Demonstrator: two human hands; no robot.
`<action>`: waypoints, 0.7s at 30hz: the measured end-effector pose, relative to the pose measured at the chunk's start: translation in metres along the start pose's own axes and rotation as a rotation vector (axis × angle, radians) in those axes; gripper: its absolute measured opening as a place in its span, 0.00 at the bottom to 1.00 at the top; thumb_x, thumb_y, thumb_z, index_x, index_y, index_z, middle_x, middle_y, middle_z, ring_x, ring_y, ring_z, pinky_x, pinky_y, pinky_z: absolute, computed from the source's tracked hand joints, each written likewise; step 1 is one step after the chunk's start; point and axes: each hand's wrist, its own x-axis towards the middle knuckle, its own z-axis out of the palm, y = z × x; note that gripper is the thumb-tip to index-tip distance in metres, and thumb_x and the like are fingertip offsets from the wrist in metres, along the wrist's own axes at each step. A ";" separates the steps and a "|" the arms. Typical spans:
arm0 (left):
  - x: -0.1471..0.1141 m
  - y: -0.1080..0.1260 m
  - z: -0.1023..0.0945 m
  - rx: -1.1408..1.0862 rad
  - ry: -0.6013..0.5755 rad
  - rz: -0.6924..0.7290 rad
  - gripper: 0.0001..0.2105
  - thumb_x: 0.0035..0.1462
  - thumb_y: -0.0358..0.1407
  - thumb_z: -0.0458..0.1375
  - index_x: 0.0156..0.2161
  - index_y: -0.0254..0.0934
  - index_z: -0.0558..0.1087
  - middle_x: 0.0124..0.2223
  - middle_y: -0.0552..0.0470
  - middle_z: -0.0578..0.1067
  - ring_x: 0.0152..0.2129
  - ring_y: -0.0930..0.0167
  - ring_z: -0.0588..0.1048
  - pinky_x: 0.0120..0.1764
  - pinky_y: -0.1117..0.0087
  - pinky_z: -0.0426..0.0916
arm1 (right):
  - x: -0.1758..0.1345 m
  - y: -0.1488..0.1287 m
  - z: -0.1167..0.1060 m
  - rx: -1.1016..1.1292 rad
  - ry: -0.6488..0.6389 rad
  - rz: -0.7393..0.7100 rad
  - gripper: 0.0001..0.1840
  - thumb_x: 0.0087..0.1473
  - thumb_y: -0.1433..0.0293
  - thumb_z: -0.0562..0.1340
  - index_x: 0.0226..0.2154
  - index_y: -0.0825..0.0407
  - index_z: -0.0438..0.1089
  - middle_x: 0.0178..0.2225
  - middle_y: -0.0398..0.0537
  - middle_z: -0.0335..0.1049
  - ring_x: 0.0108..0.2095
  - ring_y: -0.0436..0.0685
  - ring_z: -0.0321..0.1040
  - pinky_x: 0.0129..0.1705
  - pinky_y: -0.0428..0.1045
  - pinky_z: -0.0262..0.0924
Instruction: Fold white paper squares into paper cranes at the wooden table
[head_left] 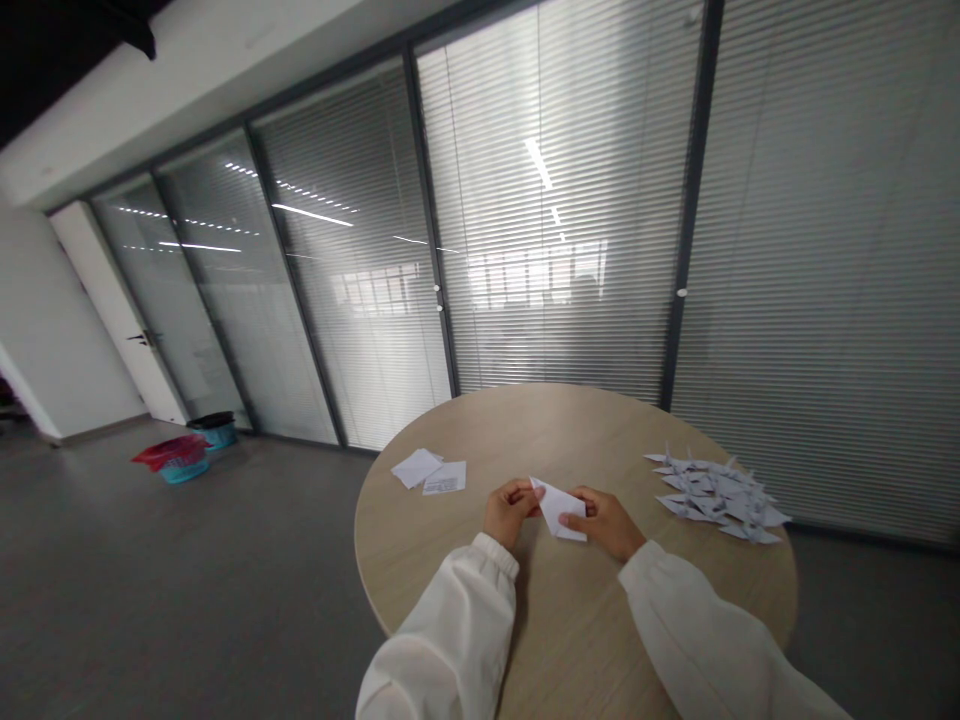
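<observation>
- Our left hand (510, 510) pinches the paper (559, 508) by its far left corner, thumb and fingers closed on it.
- Our right hand (611, 525) grips the paper's right side, thumb across its face.
- We hold this folded paper over the middle of the round bench (555, 425).
- To its left we see loose sheets (417, 468), partly overlapping.
- On the bench's right we see many folded cranes (720, 495), crowded together.
</observation>
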 end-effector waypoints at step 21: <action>-0.002 0.005 0.003 -0.004 0.080 0.061 0.16 0.31 0.42 0.66 0.22 0.30 0.73 0.20 0.52 0.72 0.17 0.75 0.70 0.24 0.74 0.66 | -0.002 -0.001 -0.001 -0.200 -0.025 0.016 0.14 0.38 0.63 0.63 0.25 0.59 0.70 0.19 0.42 0.66 0.20 0.48 0.60 0.22 0.42 0.52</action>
